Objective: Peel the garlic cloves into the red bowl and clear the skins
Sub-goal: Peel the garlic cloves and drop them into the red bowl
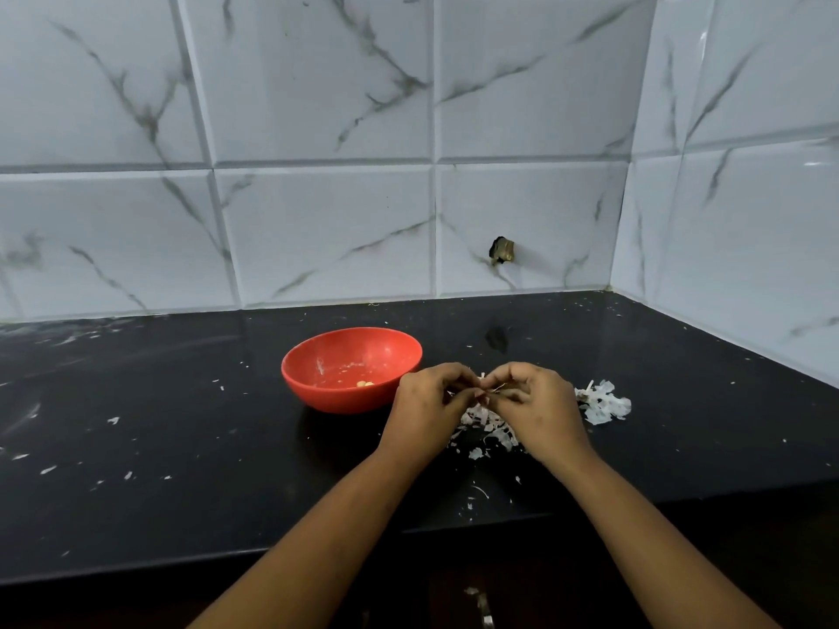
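Fingers point(458, 379) of both hands curl inward and meet tip to tip, pinching a clove point(489, 389) that is mostly hidden between them. From the left: the bowl point(336, 399) sits on the counter point(181, 424), close beside the left hand point(426, 404), with one peeled piece point(364, 383) in it. The right hand point(535, 401) pinches the clove's other side, above a heap of skins point(492, 429); a second heap point(604, 401) lies further right. Risks, as I judge them: the slick clove could pop from so small a pinch and drop among the skins or off the counter edge; skin clinging to fingertips could ride into the bowl; a careless sweep could scatter the flakes wider.
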### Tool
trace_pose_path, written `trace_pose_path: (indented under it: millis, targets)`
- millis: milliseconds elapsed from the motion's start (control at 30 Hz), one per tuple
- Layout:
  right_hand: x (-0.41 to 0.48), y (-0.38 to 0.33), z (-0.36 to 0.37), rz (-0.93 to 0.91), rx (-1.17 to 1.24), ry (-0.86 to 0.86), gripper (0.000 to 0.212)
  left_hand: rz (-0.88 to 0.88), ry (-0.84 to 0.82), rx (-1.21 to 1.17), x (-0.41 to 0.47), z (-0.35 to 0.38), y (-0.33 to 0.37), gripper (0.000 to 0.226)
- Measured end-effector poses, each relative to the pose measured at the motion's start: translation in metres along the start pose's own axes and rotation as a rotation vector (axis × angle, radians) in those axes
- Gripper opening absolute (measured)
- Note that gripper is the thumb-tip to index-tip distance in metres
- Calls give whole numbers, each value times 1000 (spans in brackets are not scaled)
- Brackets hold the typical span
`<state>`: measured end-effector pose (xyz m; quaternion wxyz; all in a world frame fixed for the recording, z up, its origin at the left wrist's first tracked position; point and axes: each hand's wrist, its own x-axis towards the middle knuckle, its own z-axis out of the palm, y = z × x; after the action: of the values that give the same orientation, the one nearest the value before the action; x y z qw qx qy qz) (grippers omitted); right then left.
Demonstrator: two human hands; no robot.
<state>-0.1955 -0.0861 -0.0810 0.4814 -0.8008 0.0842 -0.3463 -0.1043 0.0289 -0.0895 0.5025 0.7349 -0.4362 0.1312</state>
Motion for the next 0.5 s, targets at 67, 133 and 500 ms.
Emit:
trace_pose_path:
  millis: [67,133,500]
  targets:
    - [0,1,-2,28,75,10,13,27,30,10,0,0,0,8]
    - [0,0,-3,93,176,1,12,57,49,19,0,0,2,9]
    - [-1,2,-6,184,302,-69,13,167,88,240,-5,3,7,16]
